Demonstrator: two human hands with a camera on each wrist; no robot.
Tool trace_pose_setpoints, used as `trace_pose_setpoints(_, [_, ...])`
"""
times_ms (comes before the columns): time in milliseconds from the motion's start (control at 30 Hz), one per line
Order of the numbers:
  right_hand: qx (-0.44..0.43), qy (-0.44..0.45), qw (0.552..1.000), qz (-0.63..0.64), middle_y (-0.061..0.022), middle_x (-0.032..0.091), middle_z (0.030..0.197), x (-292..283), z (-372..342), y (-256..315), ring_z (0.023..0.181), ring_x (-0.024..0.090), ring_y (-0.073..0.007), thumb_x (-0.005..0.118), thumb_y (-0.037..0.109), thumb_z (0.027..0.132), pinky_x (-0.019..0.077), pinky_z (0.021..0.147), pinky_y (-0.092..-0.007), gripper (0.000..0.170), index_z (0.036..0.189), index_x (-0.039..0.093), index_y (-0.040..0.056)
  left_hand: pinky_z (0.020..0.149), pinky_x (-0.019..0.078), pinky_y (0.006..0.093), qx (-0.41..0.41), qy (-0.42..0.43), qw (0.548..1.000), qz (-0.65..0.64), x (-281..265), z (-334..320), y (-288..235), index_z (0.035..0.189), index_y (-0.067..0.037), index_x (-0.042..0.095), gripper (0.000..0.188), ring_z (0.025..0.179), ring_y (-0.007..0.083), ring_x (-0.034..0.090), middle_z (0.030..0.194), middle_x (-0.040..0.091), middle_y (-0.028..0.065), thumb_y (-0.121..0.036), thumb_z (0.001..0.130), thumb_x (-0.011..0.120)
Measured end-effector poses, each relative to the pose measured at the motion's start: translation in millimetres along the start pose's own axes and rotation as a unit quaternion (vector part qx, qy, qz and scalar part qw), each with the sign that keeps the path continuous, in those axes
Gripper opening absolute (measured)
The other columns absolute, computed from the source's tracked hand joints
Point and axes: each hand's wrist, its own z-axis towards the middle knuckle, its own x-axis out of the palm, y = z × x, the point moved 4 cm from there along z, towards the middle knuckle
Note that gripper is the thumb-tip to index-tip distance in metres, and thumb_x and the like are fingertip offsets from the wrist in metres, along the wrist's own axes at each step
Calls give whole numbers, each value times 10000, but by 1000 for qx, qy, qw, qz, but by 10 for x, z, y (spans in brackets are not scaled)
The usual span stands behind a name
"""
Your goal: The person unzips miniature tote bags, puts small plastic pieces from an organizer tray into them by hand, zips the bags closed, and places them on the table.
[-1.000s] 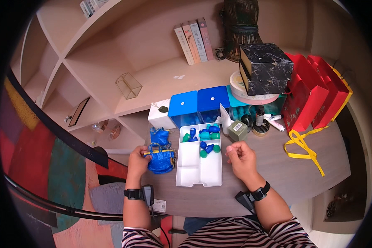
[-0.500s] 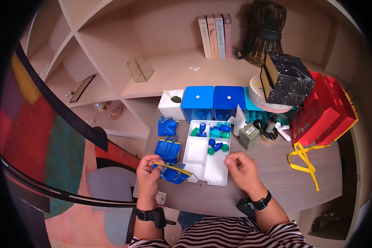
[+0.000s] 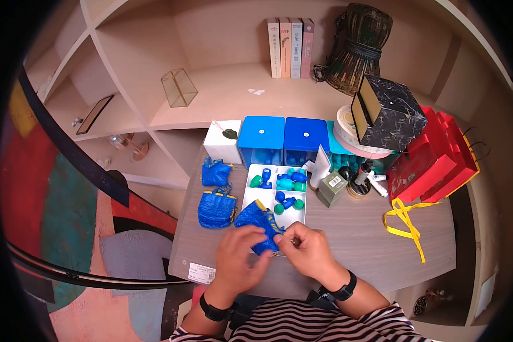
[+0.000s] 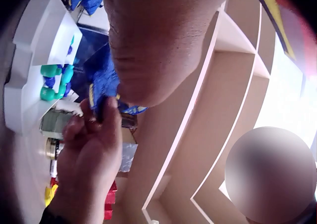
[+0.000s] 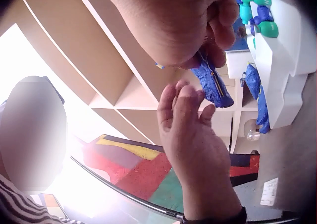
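Observation:
A small blue bag with yellow trim (image 3: pixel 256 219) is held up in front of the white tray (image 3: pixel 294 216), hiding its near part. My right hand (image 3: pixel 310 251) pinches the bag's right end between thumb and fingers. On the other side, my left hand (image 3: pixel 237 262) has its fingers spread, close beside the bag. In the right wrist view, a gap shows between the left hand (image 5: pixel 190 140) and the bag (image 5: pixel 214 87). Two more blue bags lie left of the tray, one nearer (image 3: pixel 216 210) and one farther (image 3: pixel 215 174). Small blue and green dumbbell-shaped pieces (image 3: pixel 289 203) sit in the tray's far compartments.
Light blue (image 3: pixel 261 134) and dark blue boxes (image 3: pixel 306 134) stand behind the tray. To the right are a green box (image 3: pixel 332 190), bottles, a marbled black box (image 3: pixel 394 114), red paper bags (image 3: pixel 424 165) and a yellow ribbon (image 3: pixel 406 222). A label (image 3: pixel 201 272) lies at the near-left edge.
The left hand picked up the nearest blue bag and brought it right, over the tray. The right hand now pinches the bag, and the left fingers have let go.

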Motion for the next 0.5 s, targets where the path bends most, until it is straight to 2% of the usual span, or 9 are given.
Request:
trace_pose_setpoints(67, [10,13,998,68,-17,667,618,95,-31,-25,500,587,-101,803,148,934,463,493,-276,170,921,690,22,912,533,411,-37,136,986,93,132,19,-119,1180,-42,643,476,1042,351,656,1170,666,170,0,735,810])
trace_pose_setpoints(167, [-46,82,995,18,-39,704,731,82,-37,184,568,604,-108,802,147,936,489,537,-277,156,994,709,36,861,556,435,-73,99,990,62,155,-174,103,1195,-55,660,448,992,382,685,1120,709,150,-16,764,778])
trace_pose_setpoints(200, [-47,84,995,15,-39,704,731,74,-6,162,568,604,-108,802,147,936,489,537,-277,156,994,709,36,850,562,432,-97,87,991,36,116,-234,178,1203,-47,656,424,977,393,693,1101,715,154,-5,796,764])
trace_pose_setpoints(267, [-110,32,993,32,-90,723,897,-23,83,143,644,631,-120,807,175,938,501,580,-277,191,1048,716,50,851,565,423,-144,78,986,31,-6,-291,244,1213,-40,649,390,970,393,701,1095,716,160,7,836,738])
trace_pose_setpoints(300, [-78,24,996,-41,-125,716,1022,-121,150,133,781,682,-179,805,161,916,536,641,-330,212,1066,715,41,851,567,415,-190,71,979,27,-67,-327,289,1223,-33,643,357,964,392,709,1088,717,167,20,877,713])
trace_pose_setpoints(333, [-79,27,996,-42,-125,716,1022,-188,265,101,781,682,-179,805,161,916,536,641,-330,212,1066,715,41,851,567,415,-191,68,979,27,-101,-365,314,1223,-33,643,357,964,392,709,1088,717,167,20,877,713])
trace_pose_setpoints(400, [-200,-47,935,-288,-116,714,1042,-267,478,35,927,703,-253,803,144,870,571,723,-399,251,1088,723,47,865,560,396,-251,37,966,-45,-132,-471,435,1227,-29,641,312,980,372,713,1107,712,184,26,923,685])
trace_pose_setpoints(433, [-203,-47,935,-289,-116,714,1042,-263,536,-33,927,703,-253,803,144,870,571,723,-399,251,1088,723,47,902,548,405,-269,46,960,-56,-135,-521,479,1259,-29,633,323,1030,368,705,1143,706,199,2,940,673])
trace_pose_setpoints(500, [-136,16,919,-370,-111,708,1082,-171,637,-232,1051,681,-324,800,143,825,584,811,-450,320,1123,721,55,923,539,416,-263,55,962,-53,-104,-580,510,1276,-28,626,329,1056,378,694,1160,702,205,-18,951,668])
